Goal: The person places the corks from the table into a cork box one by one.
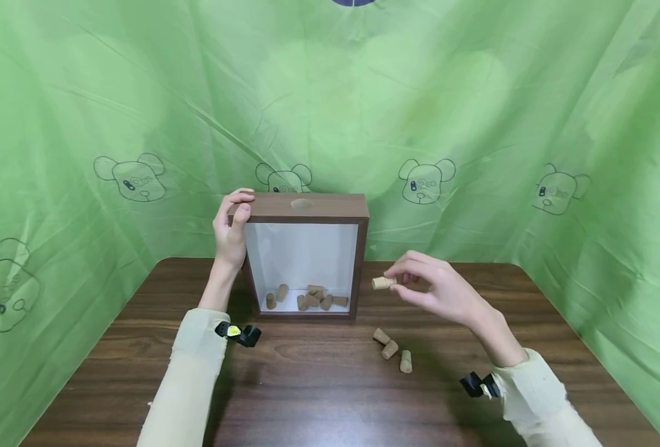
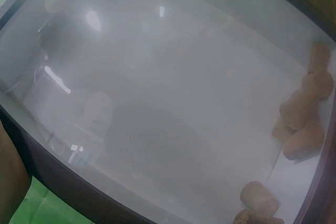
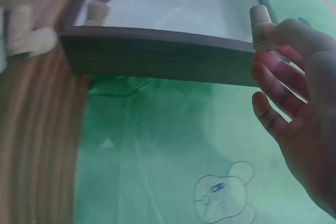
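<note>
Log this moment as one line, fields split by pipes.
left hand: grips box by top corner | right hand: pinches cork | box: upright, corks inside | table: three loose corks

Room before box [image 1: 332, 205], loose corks [image 1: 389, 349] obstructing rightward

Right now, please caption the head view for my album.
Left hand grips a shadow box holding corks; right hand pinches another cork.

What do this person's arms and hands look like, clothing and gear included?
The left hand and right hand are gloveless. The left sleeve and right sleeve are long and pale cream. Small black left camera and right camera sit at the cuffs; the left bears a yellow label.
</note>
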Tool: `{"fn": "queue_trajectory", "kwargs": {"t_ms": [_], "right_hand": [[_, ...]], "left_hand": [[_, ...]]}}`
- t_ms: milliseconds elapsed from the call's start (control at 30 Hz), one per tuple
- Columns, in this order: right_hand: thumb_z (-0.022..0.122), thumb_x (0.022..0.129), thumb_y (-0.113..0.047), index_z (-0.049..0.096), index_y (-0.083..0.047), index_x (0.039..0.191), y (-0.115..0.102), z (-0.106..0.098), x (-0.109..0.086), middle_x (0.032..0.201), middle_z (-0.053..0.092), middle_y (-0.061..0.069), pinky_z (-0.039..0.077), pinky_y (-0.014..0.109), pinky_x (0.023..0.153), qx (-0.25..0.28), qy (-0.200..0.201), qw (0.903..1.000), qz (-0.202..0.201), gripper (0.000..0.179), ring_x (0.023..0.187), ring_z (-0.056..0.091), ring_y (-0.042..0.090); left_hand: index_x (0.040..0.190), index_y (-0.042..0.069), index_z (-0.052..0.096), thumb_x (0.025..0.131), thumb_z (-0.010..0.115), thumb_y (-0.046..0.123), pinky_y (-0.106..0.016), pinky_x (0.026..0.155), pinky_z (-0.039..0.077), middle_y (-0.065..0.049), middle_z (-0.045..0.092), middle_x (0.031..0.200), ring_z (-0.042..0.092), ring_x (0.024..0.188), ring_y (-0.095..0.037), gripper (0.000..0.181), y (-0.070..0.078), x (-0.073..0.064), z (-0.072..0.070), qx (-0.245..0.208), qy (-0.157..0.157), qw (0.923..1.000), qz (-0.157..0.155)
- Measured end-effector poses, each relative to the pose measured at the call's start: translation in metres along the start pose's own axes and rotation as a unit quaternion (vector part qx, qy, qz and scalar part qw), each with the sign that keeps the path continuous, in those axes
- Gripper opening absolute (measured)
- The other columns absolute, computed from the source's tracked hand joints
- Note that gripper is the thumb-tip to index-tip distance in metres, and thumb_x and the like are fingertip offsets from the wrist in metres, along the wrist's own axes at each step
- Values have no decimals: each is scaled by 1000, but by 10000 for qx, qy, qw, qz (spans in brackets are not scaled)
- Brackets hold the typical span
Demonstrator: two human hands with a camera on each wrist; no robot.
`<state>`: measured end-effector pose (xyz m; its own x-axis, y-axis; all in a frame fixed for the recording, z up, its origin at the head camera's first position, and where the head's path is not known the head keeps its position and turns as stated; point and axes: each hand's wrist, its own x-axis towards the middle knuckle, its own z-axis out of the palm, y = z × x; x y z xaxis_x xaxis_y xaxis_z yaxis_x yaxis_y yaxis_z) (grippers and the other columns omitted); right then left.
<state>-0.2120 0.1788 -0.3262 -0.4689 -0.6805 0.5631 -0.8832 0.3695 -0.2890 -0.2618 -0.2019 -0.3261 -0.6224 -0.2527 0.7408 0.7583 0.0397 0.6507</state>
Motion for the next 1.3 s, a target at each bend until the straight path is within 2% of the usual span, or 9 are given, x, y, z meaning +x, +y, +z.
{"fn": "queue_trajectory", "kwargs": {"t_ms": [267,433,800,900,1100,1300], "right_hand": [[74,85,-9,72,-15,109,-14,-8,27,100,65,-10,48,13,76,-56,330,9992,-228,25,85,60,8],[75,85,-11,72,-16,109,-24,-14,42,101,66,-10,47,13,71,-123,423,9982,-395,24,83,59,6],[79,80,-3,73,-8,106,-35,-24,83,97,68,-1,45,12,72,-395,736,9903,-1110,28,80,57,6],[79,81,-5,73,-7,106,-38,-26,95,98,68,1,47,13,74,-565,755,9886,-1175,26,80,59,8],[76,85,-8,73,-7,107,-42,-28,122,97,67,2,51,26,71,-727,760,9875,-1177,23,81,61,13],[74,87,-10,73,-6,107,-43,-24,148,97,65,4,53,25,73,-804,533,9909,-934,20,82,62,12]], "left_hand": [[110,-19,54,92,53,17,-30,103,33,-27,56,124,51,122,-20,40,0,-1,-5,6,94,10000,14],[111,-19,53,92,53,16,-30,104,33,-27,56,125,51,122,-19,40,1,0,-4,-21,38,10000,16],[111,-19,54,93,52,17,-30,104,34,-29,55,125,52,122,-19,40,2,0,-2,60,26,10000,61],[111,-19,54,93,52,17,-30,104,34,-29,55,125,52,121,-18,40,1,0,-2,75,19,10000,58],[111,-18,54,92,53,17,-29,104,34,-28,55,126,52,121,-19,40,-2,1,-2,60,29,10000,9],[111,-18,54,92,53,17,-28,102,35,-27,56,124,52,120,-18,40,-3,0,-1,67,27,10000,14]]}}
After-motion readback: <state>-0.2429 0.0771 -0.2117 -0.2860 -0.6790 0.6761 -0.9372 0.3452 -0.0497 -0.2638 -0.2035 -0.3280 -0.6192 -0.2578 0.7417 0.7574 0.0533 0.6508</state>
